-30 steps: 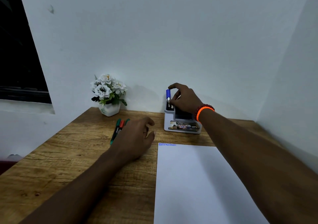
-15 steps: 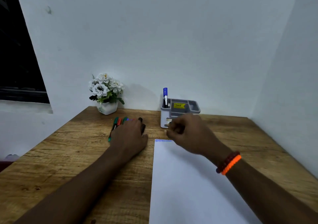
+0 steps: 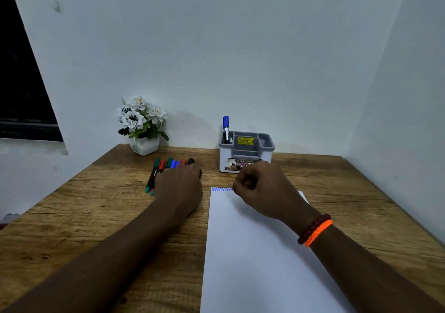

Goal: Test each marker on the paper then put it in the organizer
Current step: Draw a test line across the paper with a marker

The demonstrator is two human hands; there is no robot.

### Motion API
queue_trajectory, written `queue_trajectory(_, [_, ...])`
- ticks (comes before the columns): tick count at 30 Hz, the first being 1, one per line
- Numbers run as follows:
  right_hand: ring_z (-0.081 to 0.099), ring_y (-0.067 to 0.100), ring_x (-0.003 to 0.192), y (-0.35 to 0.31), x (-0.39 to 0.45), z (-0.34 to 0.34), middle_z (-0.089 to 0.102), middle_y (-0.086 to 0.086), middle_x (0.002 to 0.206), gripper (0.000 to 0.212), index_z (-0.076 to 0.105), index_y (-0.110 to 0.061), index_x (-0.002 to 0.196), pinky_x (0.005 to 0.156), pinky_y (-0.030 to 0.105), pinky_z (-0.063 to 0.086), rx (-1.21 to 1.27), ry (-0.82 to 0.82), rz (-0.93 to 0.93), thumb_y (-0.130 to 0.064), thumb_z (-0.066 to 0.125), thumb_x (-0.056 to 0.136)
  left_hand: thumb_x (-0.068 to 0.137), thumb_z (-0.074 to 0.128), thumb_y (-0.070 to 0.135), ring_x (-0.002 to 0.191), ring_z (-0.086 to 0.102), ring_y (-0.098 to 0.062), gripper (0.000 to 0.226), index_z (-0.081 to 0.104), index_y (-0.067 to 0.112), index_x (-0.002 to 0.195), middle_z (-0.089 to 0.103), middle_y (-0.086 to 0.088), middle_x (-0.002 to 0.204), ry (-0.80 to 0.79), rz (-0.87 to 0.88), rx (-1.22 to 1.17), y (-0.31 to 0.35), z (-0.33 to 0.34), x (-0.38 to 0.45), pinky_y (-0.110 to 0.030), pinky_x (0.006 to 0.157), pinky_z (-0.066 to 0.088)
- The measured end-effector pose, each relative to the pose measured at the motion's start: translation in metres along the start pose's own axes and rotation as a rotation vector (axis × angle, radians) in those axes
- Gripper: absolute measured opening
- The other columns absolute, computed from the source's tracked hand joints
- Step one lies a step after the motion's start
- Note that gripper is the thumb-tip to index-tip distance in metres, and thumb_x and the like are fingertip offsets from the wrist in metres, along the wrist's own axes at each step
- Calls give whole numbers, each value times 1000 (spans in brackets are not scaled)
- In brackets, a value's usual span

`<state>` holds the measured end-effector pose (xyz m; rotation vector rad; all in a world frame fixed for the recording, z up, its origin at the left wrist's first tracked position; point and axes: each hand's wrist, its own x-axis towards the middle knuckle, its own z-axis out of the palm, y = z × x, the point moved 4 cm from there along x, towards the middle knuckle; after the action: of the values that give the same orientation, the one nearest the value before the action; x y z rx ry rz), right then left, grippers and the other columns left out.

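Down at the fingers [image 3: 190, 168] of our left hand [image 3: 179, 187], we are spread flat over the row of markers [image 3: 166, 164] lying on the surface [image 3: 96, 216]; whether any marker is actually gripped we cannot tell, as the hand hides them. Green, red, blue and black caps poke out beyond our knuckles, and two green ends show by the wrist. Our right hand [image 3: 262, 190] is curled into a loose fist with nothing in it, hovering over the top edge of the paper [image 3: 252, 264], beside a blue scribble [image 3: 221, 189]. Two bracelets [image 3: 314, 229], orange and dark red, circle that wrist. Beyond stands the organizer [image 3: 246, 152] against the wall, a blue marker [image 3: 225, 127] upright in its left compartment. A flower pot [image 3: 143, 126] sits further left.
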<state>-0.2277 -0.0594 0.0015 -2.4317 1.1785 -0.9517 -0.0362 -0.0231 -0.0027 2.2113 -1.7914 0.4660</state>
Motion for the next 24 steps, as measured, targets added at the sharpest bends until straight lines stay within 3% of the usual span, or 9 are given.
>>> queue_trajectory(2, [68, 6, 66, 2, 0, -1, 73, -7, 71, 15, 79, -15, 78, 59, 11, 47, 25, 34, 17, -22, 80, 92, 101, 52, 34, 88, 62, -18, 17, 59, 20, 107, 63, 0, 98, 23, 1, -54, 0, -4, -1, -35, 71, 48])
queue_trajectory(4, [68, 4, 65, 3, 0, -4, 73, -7, 70, 12, 80, -15, 81, 58, 10, 46, 92, 90, 74, -20, 81, 91, 100, 55, 39, 75, 57, -11, 19, 56, 24, 87, 59, 8, 83, 102, 5, -214, -2, -12, -3, -31, 64, 42])
queue_trajectory(7, [73, 9, 62, -1, -4, -7, 77, 3, 75, 14, 81, -13, 92, 53, 19, 51, 385, 119, 215, -25, 78, 98, 97, 63, 41, 56, 56, -5, 33, 67, 22, 70, 65, 6, 63, 104, 12, -806, -1, -21, -6, -27, 56, 39])
queue_trajectory(10, [77, 26, 73, -15, -9, -2, 78, 22, 96, 28, 81, -10, 104, 59, 37, 61, 774, 5, 351, -34, 67, 105, 99, 61, 39, 49, 54, 1, 34, 75, 14, 81, 73, 0, 71, -56, -3, -1237, 13, -24, -15, -19, 52, 39])
queue_trajectory(12, [75, 27, 74, -24, -11, 1, 77, 24, 98, 31, 81, -8, 105, 59, 37, 60, 883, -52, 376, -34, 65, 107, 100, 59, 38, 50, 55, -5, 34, 75, 12, 87, 75, -3, 75, -87, 49, -1281, 22, -23, -19, -17, 48, 39])
queue_trajectory(16, [71, 21, 67, -28, -12, 3, 78, 8, 87, 21, 81, -11, 106, 49, 31, 53, 884, -58, 407, -29, 70, 105, 101, 59, 24, 62, 69, -19, 25, 75, 5, 99, 78, -9, 87, -172, 24, -1414, 23, -19, -19, -28, 46, 49])
queue_trajectory(19, [56, 14, 56, -23, -12, 1, 74, 2, 78, 14, 81, -18, 110, 44, 25, 41, 811, -39, 385, -24, 70, 105, 100, 62, 20, 71, 72, -24, 21, 76, 4, 104, 78, -12, 92, -229, 41, -1442, 24, -18, -18, -31, 54, 55])
queue_trajectory(22, [49, 4, 49, -17, -11, -3, 67, -3, 72, 16, 82, -20, 108, 46, 20, 35, 659, -8, 372, -25, 66, 107, 97, 66, 24, 74, 72, -26, 23, 75, 3, 99, 75, -17, 90, -185, -74, -1495, 18, -16, -15, -34, 59, 58])
queue_trajectory(24, [46, 5, 47, -18, -12, -1, 67, -2, 71, 22, 79, -18, 98, 45, 20, 32, 617, -65, 373, -22, 61, 109, 96, 65, 31, 88, 76, -27, 31, 73, 3, 106, 77, -16, 99, -203, -138, -1609, 15, -13, -14, -37, 73, 61])
